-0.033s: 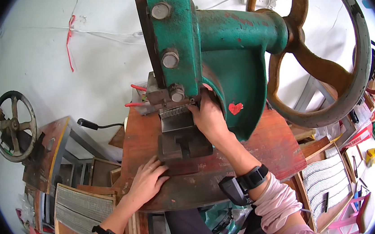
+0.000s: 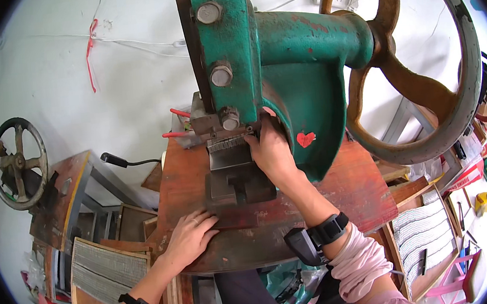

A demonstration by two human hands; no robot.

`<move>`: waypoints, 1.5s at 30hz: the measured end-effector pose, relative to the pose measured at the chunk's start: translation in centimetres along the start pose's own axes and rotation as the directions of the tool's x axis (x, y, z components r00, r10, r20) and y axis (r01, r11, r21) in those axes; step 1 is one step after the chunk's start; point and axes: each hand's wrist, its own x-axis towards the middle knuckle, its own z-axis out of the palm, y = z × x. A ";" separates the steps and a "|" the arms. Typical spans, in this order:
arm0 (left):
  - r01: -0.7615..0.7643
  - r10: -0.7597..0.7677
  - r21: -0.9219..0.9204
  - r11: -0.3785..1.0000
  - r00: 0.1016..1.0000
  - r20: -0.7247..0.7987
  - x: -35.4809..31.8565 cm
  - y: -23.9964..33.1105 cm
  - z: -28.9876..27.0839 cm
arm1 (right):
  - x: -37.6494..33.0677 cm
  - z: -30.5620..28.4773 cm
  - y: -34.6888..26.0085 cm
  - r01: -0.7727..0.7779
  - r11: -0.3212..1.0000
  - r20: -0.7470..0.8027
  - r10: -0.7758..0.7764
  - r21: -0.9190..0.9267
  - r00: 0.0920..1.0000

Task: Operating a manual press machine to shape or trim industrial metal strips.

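A green hand press (image 2: 303,41) stands before me, its large handwheel (image 2: 383,50) on the right. Under its ram, a row of small metal pieces (image 2: 228,143) sits at the top of a sloped steel plate (image 2: 229,158), above a dark slotted metal block (image 2: 238,185). My right hand (image 2: 271,149) reaches in beside the ram. Its thumb is by the right end of the row; its bent fingers are partly hidden, and what they hold cannot be seen. My left hand (image 2: 190,233) lies open on the wooden table (image 2: 316,233), fingertips near the block's lower left corner.
Red-handled pliers (image 2: 178,135) lie behind the press. On the left are a second handwheel (image 2: 19,165), a black gooseneck lamp (image 2: 116,160) and a wooden tray of metal strips (image 2: 105,271). Another tray (image 2: 424,234) with rows of pieces stands at right, near a pink stool (image 2: 470,282).
The fingers of my left hand have shifted slightly down and toward me on the table. My right hand and the press look the same.
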 end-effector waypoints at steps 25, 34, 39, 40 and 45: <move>0.556 -0.583 -0.173 0.813 0.767 -0.269 12.0 0.1 -1.2 | 4.5 -32.1 -9.2 0.396 0.425 -0.138 -0.804 -0.814 0.578; 0.580 -0.618 -0.214 0.786 0.743 -0.257 12.1 -0.2 -1.0 | 15.5 -34.1 -10.4 -0.008 0.756 -0.078 -0.057 -0.654 0.995; 0.553 -0.615 -0.280 0.785 0.751 -0.240 12.0 -0.9 -0.7 | 15.6 -33.1 -13.0 -0.120 0.839 -0.126 0.061 -0.531 0.990; 0.566 -0.622 -0.268 0.780 0.746 -0.237 12.2 -1.1 -0.6 | 15.3 -32.8 -13.7 -0.152 0.846 -0.145 0.089 -0.511 0.985; 0.547 -0.713 -0.465 0.697 0.599 -0.363 13.1 -0.1 0.9 | 17.6 -41.4 -8.0 -0.139 0.775 -0.087 0.109 -0.616 0.990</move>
